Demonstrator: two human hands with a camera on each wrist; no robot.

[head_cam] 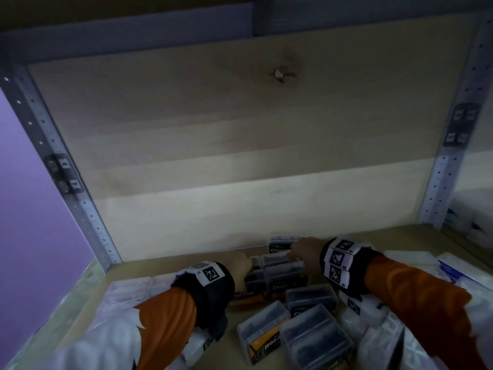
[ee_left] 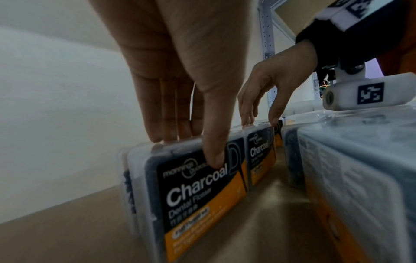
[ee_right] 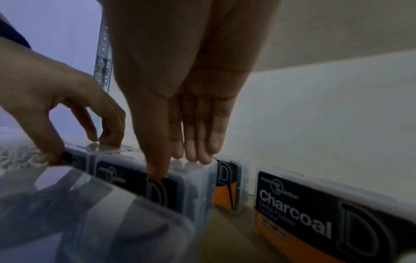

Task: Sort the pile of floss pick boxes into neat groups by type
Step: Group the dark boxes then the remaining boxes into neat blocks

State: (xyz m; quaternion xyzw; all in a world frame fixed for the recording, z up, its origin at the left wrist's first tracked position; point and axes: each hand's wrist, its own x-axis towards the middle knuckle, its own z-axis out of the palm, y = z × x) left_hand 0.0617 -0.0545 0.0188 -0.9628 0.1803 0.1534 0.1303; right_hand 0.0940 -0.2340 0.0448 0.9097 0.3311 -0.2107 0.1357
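Observation:
Black-and-orange Charcoal floss boxes in clear cases stand upright in a row (head_cam: 284, 280) near the shelf's back wall. My left hand (ee_left: 193, 151) pinches the top of the row's left box (ee_left: 198, 195), thumb on its label and fingers behind. My right hand (ee_right: 178, 166) pinches the neighbouring box (ee_right: 135, 179) the same way. In the head view the left hand (head_cam: 246, 263) and right hand (head_cam: 293, 253) sit close together over the row. Another Charcoal box (head_cam: 282, 247) stands against the wall behind, and one more (ee_right: 315, 213) stands to the right.
Several loose Charcoal boxes (head_cam: 314, 340) lie tumbled at the shelf's front. Clear packs of white floss picks (head_cam: 128, 292) lie at the left and white bags (head_cam: 466, 271) at the right. Metal uprights (head_cam: 88, 209) frame the wooden shelf (head_cam: 160, 268).

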